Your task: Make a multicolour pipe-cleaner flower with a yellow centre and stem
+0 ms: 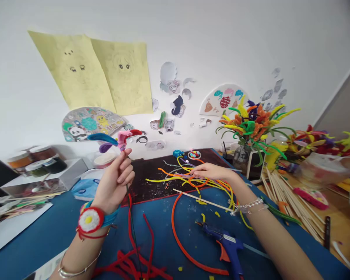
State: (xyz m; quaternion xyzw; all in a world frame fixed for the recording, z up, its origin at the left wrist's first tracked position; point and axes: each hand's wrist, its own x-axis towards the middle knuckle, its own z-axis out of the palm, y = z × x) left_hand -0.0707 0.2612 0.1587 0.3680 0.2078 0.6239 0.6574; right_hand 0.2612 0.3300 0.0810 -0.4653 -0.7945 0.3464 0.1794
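My left hand (121, 177) is raised at the left, fingers closed around the thin dark stem of a pipe cleaner flower (123, 140) with blue, purple, pink and red petals. The stem hangs down towards the table. My right hand (211, 172) reaches over a loose pile of yellow, orange and purple pipe cleaners (175, 179), fingers extended and slightly bent onto the strands; the fingertips are partly hidden. Several red pipe cleaners (128, 262) lie below my left hand. A long orange pipe cleaner (176, 235) curves across the blue tabletop (160, 229).
A blue glue gun (229, 243) lies at front right, near a thin wooden stick (202, 199). Behind are a small bowl of pompoms (194, 154) and a vase (241, 155) of pipe cleaner flowers. Wooden sticks (291, 202) lie at right, paint jars (43, 155) stand at left.
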